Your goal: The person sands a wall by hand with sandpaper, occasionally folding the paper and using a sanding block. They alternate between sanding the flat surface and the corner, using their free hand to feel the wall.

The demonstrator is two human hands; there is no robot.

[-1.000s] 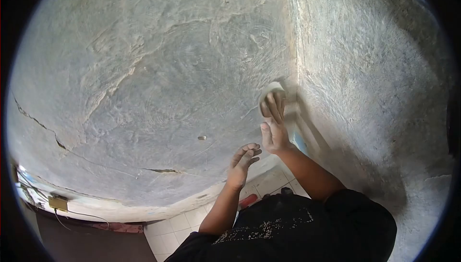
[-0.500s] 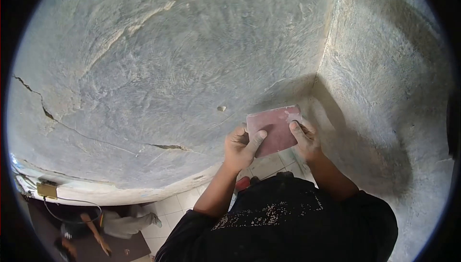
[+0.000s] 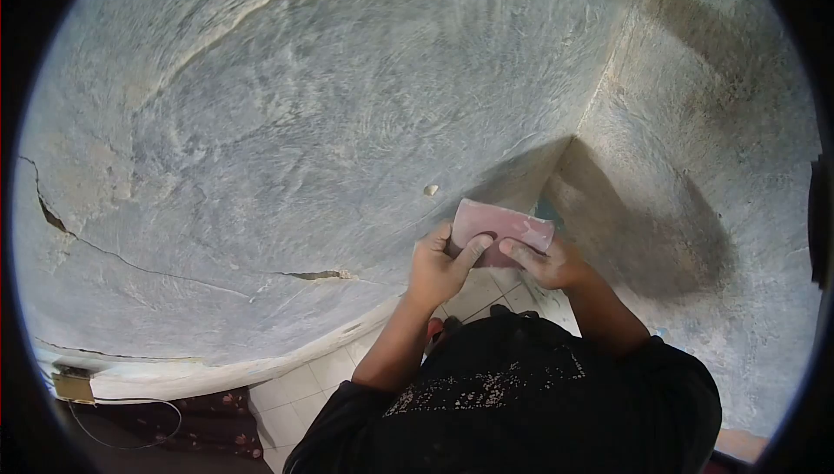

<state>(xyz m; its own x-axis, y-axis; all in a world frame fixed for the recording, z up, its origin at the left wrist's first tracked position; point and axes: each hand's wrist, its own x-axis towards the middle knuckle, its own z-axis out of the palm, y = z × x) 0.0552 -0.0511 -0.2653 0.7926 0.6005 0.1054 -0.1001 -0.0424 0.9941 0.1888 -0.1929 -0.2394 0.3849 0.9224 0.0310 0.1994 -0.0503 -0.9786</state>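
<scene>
A reddish sheet of sandpaper with pale dust marks is held up in front of my chest, close to the wall corner. Its lower part bows between my thumbs. My left hand grips the left side, thumb pressed on the near face and fingers partly hidden behind. On the right side, my right hand pinches the sheet the same way, with its thumb almost meeting the other. Dust coats both thumbs.
A rough grey plastered wall has a small hole and a long crack. It meets a second wall at a corner on the right. Below are white floor tiles, a dark patterned cloth and an electrical box with a cable.
My right hand has shifted inward and its thumb is nearer the left one. The sandpaper has turned and now bows. The view has moved, and the person at lower left is out of sight.
</scene>
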